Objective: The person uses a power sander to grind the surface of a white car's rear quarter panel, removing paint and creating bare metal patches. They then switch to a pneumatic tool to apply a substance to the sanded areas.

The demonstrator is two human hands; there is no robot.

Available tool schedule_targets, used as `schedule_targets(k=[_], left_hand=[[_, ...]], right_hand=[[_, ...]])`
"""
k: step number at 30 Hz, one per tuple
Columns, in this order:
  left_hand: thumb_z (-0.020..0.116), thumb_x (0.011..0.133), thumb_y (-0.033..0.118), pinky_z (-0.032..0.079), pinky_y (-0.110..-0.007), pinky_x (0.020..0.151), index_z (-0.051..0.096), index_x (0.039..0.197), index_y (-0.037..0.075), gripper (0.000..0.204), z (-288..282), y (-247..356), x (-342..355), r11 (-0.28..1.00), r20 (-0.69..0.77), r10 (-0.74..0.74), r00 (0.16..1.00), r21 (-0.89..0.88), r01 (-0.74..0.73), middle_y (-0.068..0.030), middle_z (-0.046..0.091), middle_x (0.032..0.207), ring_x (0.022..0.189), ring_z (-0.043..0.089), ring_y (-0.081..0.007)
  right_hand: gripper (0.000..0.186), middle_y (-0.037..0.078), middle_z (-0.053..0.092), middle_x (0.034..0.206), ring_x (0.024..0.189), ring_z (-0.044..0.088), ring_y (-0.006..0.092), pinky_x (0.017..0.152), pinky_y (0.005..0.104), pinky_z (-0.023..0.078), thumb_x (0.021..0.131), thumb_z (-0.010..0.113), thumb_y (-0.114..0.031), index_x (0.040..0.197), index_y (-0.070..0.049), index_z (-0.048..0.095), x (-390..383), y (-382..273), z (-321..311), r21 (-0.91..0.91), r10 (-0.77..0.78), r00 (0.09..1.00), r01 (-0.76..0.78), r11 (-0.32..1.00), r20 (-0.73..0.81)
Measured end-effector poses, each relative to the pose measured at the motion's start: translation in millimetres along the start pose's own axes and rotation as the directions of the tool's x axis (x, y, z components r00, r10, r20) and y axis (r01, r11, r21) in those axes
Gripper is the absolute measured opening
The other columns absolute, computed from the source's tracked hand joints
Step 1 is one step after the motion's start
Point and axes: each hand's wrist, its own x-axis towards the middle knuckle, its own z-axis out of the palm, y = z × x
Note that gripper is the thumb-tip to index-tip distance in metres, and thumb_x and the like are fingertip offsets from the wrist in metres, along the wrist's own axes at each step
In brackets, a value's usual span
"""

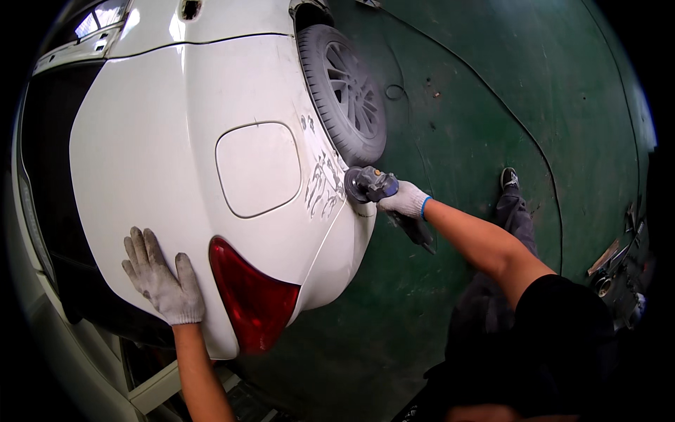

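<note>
My right hand (406,200), in a white knit glove with a blue cuff, is wrapped round a cordless angle grinder (375,184). The grinder's round head sits against the edge of the white car's rear quarter panel (260,84), just behind the wheel arch. Grey scuffed patches (325,186) mark the paint beside it. My left hand (163,278), in a soiled grey-white glove, lies flat on the white body with its fingers spread. To its right is the red tail light (253,299). A square fuel flap (259,170) lies shut above the light.
The dusty rear wheel (344,95) stands right by the grinder. A black cable (520,123) curves across the green floor (464,126). Tools and scrap parts (615,271) lie at the far right. My shoe (510,178) is on the floor to the right.
</note>
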Motion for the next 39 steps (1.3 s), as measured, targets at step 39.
schedule_targets(k=[39], left_hand=[[0.061,0.098,0.036,0.013,-0.058,0.132,0.048,0.160,0.003,0.072,-1,0,1,0.999,-0.035,-0.019,0.999,-0.029,0.018,-0.0182,0.040,0.170,0.162,0.029,-0.0373]], right_hand=[[0.039,0.008,0.073,0.088,0.080,0.068,0.0206,0.080,0.0379,0.057,0.076,0.081,-0.031,0.102,-0.003,0.073,-22,18,18,-0.077,0.003,1.000,-0.003,0.997,0.005]])
